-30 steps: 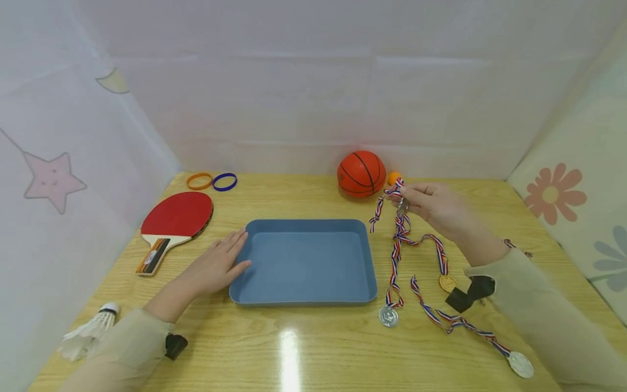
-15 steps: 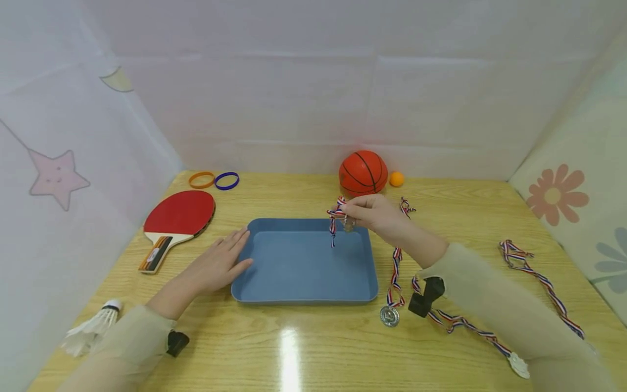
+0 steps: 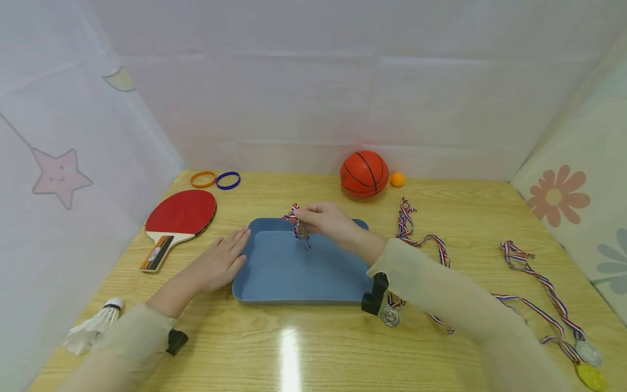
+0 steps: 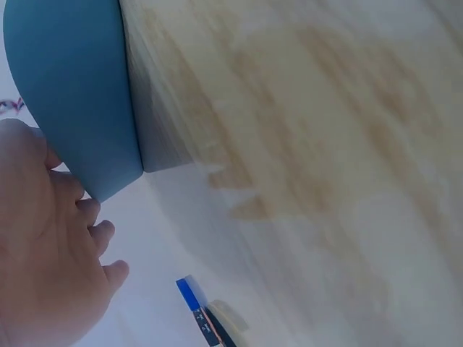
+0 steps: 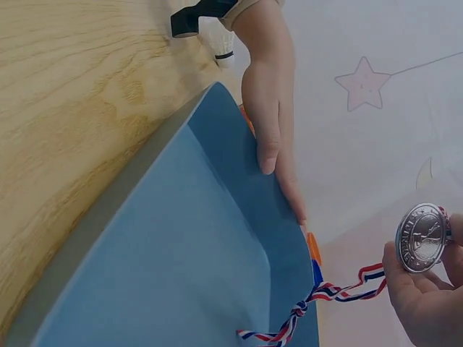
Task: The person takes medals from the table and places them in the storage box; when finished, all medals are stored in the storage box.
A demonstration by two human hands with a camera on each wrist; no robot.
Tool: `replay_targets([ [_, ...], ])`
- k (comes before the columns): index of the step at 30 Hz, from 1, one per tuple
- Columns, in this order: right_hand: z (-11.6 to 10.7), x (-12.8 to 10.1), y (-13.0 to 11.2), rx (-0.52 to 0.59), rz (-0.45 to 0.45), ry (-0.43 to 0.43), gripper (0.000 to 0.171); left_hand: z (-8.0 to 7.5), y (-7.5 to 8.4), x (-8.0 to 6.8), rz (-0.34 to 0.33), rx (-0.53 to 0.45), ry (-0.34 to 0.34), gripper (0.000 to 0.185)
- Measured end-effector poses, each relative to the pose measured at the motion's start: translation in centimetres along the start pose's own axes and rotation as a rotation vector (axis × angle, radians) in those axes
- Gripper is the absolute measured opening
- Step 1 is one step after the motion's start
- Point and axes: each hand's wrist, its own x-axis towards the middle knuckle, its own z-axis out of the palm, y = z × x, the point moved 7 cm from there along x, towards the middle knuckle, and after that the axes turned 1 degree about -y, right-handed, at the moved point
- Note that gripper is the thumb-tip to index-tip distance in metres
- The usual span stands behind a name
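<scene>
My right hand (image 3: 313,216) pinches a silver medal (image 3: 302,231) by its top, with the red, white and blue ribbon (image 3: 293,213) bunched at the fingers. It hangs over the back left part of the blue tray (image 3: 303,298). In the right wrist view the medal (image 5: 422,237) shows between my fingertips and its ribbon (image 5: 325,303) trails down toward the tray (image 5: 181,253). My left hand (image 3: 221,262) lies flat on the table, fingers straight against the tray's left rim. The left wrist view shows the same hand (image 4: 43,253) beside the tray's edge (image 4: 72,87).
A small basketball (image 3: 364,173) and an orange ball (image 3: 397,179) sit at the back. A red paddle (image 3: 178,215), two wristbands (image 3: 215,180) and a shuttlecock (image 3: 90,329) lie to the left. More ribboned medals (image 3: 390,316) lie right of the tray, others near the right front edge (image 3: 588,354).
My right hand has carried the medal leftward from beside the basketball to above the tray. The left hand has stayed at the tray's rim.
</scene>
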Motion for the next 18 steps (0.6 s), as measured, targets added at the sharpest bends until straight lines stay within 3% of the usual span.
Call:
replay_targets([
  [10,2.6,2.6,-1.4,-0.003,-0.066,0.025,0.032,0.2,-0.4,-0.2,-0.038,0.096,0.061,0.058],
  [13,3.6,3.0,-0.7,-0.017,-0.062,0.040,0.029,0.2,-0.5,-0.3,-0.046,0.107,0.076,0.058],
  [18,5.0,3.0,1.6,-0.148,-0.025,0.064,0.025,0.3,-0.5,-0.3,-0.053,0.117,0.078,0.057],
])
